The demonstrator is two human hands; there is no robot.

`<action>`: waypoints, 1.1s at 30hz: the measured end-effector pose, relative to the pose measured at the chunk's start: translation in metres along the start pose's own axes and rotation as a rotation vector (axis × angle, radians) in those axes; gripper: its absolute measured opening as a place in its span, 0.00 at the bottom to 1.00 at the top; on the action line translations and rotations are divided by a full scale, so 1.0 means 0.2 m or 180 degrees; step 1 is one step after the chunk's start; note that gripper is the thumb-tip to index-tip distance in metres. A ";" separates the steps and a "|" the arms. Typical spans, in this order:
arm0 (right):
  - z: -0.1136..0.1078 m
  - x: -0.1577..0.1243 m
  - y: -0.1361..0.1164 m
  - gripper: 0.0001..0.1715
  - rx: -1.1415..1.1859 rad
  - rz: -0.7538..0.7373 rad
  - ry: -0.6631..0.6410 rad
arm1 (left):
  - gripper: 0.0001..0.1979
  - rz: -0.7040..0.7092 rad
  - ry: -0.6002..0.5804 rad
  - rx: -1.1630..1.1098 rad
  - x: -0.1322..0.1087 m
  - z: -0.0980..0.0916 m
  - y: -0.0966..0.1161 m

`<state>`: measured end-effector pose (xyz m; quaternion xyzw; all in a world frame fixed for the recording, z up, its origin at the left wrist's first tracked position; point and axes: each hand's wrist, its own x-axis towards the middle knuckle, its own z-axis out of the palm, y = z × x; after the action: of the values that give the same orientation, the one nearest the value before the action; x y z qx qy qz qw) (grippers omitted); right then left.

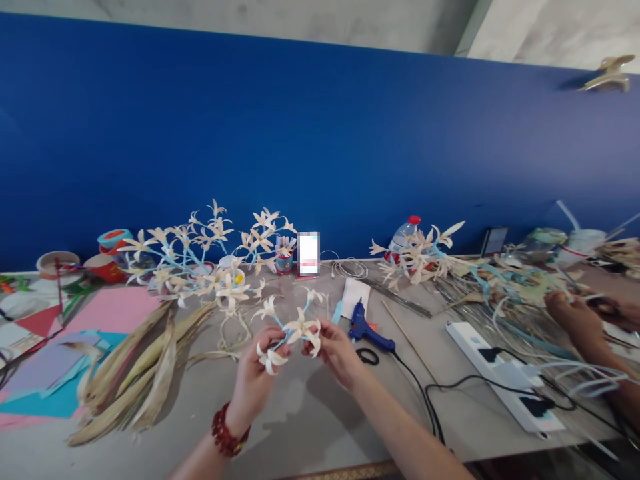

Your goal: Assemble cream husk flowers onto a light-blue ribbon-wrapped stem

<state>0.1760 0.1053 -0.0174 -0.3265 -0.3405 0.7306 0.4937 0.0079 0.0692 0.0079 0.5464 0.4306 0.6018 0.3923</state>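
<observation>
Between my two hands, above the table, is a spray of cream handmade flowers point(301, 327) on pale blue stems. My left hand point(256, 363), with a red bead bracelet point(229, 430) at the wrist, is closed round the lower part of the spray. The fingers of my right hand point(337, 352) pinch the spray at its right side, by a petal or stem; the exact spot is partly hidden. A blue glue gun point(367, 327) lies just right of my right hand, near a black tape ring point(368, 357).
Finished flower sprays point(185, 250) stand at the back left, others point(420, 257) at the back right. Dried husks point(145, 373) and coloured paper point(115, 310) lie left. A power strip point(505, 380) with cables lies right, near another person's hand point(575, 317). A phone point(309, 255) stands behind.
</observation>
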 end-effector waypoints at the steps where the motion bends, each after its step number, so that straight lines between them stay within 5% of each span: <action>1: 0.00 -0.02 0.01 0.17 0.0092 0.0063 -0.0015 | 0.09 -0.0183 -0.0006 -0.0257 0.00 0.01 0.00; 5: 0.03 -0.09 0.01 0.15 0.0472 0.0229 -0.0084 | 0.15 -0.0676 -0.0054 -0.0909 0.00 0.07 0.00; 16: 0.09 -0.16 0.03 0.08 0.1988 0.0410 -0.0524 | 0.13 -0.1312 0.0037 -0.0996 -0.01 0.17 0.07; 21: 0.12 -0.15 0.05 0.08 0.2085 0.0456 -0.0325 | 0.12 -0.1197 0.0057 -0.0867 -0.01 0.19 0.04; 27: 0.17 -0.16 0.05 0.08 0.1867 0.0285 -0.0180 | 0.12 -0.0987 0.0539 -0.0412 -0.01 0.17 0.00; 33: 0.18 -0.16 0.09 0.07 0.1612 0.0006 0.0025 | 0.07 -0.0670 0.0230 -0.0231 -0.02 0.16 0.00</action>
<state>0.1469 0.0634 -0.0067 -0.1956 -0.1444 0.7918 0.5603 0.0403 0.0684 0.0086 0.4615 0.4773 0.5918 0.4571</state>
